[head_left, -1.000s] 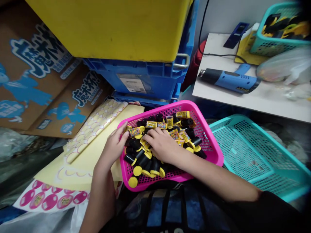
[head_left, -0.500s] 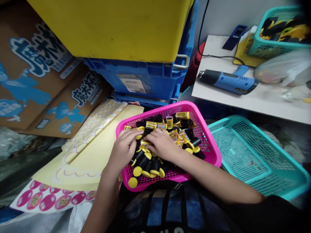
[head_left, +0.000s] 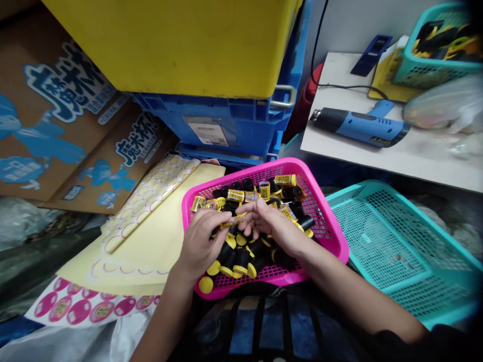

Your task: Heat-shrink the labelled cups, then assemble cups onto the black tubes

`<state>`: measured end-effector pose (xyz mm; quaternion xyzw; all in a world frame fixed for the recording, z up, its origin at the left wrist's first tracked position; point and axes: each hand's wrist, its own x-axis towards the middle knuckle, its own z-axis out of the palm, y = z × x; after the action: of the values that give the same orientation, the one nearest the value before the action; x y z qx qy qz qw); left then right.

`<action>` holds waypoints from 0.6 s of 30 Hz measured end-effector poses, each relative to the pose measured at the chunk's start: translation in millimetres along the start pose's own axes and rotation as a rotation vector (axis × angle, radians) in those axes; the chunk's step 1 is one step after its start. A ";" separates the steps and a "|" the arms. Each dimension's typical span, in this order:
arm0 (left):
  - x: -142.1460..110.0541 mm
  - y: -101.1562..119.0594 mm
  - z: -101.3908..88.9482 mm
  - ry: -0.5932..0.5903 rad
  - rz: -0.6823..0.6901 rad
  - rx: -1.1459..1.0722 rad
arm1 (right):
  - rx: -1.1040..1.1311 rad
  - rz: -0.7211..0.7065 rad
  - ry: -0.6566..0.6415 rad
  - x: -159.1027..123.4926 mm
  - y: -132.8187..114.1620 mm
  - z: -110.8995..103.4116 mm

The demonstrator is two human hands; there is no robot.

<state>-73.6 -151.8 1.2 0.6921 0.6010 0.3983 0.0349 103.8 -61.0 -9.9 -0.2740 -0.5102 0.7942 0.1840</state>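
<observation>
Our left hand point(head_left: 199, 245) pinches a small gold-labelled tube point(head_left: 233, 219) closed in its grip, the tube lying across the fingertips. Our right hand point(head_left: 273, 223) has its grip loosely open, just beside the tube's far end. Both hover over black-and-yellow tubes point(head_left: 241, 261) heaped in a pink plastic basket point(head_left: 290, 164).
</observation>
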 end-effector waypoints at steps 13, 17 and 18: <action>9.2 20.0 13.8 0.039 -0.789 -0.730 | -0.353 -0.244 0.330 -2.5 0.8 3.2; 16.4 24.4 15.0 -0.058 -0.894 -0.816 | -0.238 -0.206 0.325 -2.0 1.9 2.6; 17.4 25.0 14.9 -0.069 -0.900 -0.841 | -0.166 -0.173 0.300 -1.6 2.5 2.1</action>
<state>-45.4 -137.3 13.1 0.3099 0.6241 0.5247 0.4890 103.7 -64.4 -11.1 -0.3586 -0.5623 0.6810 0.3025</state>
